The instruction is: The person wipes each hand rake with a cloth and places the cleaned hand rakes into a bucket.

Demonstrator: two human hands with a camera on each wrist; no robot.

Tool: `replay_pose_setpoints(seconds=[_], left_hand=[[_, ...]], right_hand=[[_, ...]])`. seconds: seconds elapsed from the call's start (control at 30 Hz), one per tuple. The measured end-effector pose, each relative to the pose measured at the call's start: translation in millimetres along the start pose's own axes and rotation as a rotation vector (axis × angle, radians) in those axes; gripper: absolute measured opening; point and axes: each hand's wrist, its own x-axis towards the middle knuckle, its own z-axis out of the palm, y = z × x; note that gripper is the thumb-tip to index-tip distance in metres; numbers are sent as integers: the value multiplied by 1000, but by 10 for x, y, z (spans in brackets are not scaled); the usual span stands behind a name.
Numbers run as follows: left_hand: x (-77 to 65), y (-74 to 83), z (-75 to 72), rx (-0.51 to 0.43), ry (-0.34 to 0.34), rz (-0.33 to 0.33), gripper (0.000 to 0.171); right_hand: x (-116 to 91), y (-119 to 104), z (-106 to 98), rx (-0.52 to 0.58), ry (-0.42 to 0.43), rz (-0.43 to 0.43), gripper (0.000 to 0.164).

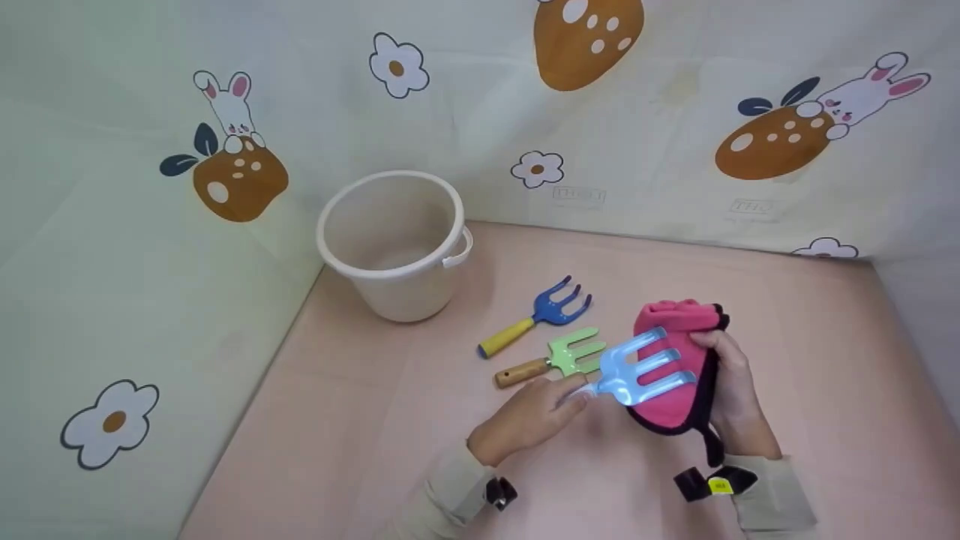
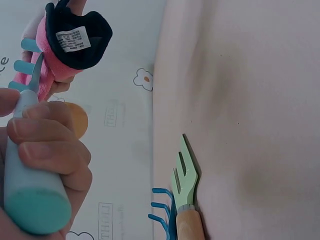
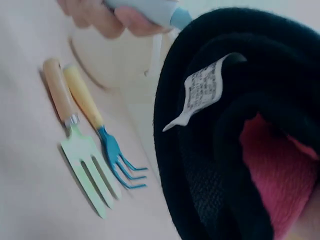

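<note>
Head view: we see the left hand point(image 1: 529, 416) curled round the handle of a light blue fork point(image 1: 634, 371), tines pointing right. The fork lies across our view of a pink cloth item point(image 1: 671, 414) with black trim; whether they touch, we cannot tell. The right hand point(image 1: 739, 386) grips the cloth item's right edge, thumb on the near face. Left of the fork, on the pinkish tabletop point(image 1: 360, 450), lie a green fork point(image 1: 564, 356) with wooden handle and, beyond it, a blue rake point(image 1: 551, 309) with yellow handle. Farther left stands a white bucket point(image 1: 409, 296), upright, near the printed backdrop point(image 1: 480, 127).

Left wrist view: fingers wrap the pale handle, its teal butt towards us. Past the tines, we note a white label point(image 2: 73, 39) at the cloth item's black opening.

Right wrist view: that opening fills the right side, label inside. We cannot make out the right hand's grip here. Green fork and blue rake lie side by side.
</note>
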Motion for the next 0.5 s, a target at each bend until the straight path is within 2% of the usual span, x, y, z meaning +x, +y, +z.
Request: replay_pose_setpoints(seconds=[0.1, 0.2, 0.33, 0.5], left_hand=[[-5, 8, 2, 6, 0, -9, 46], [-12, 17, 5, 0, -2, -38, 44], [-19, 30, 8, -12, 0, -77, 39], [-13, 8, 25, 25, 25, -143, 40]], right_hand=[[-22, -34, 17, -86, -5, -95, 41], [-56, -74, 53, -229, 27, -155, 39], [-106, -111, 123, -475, 85, -196, 33], [-144, -113, 216, -778, 126, -322, 29]])
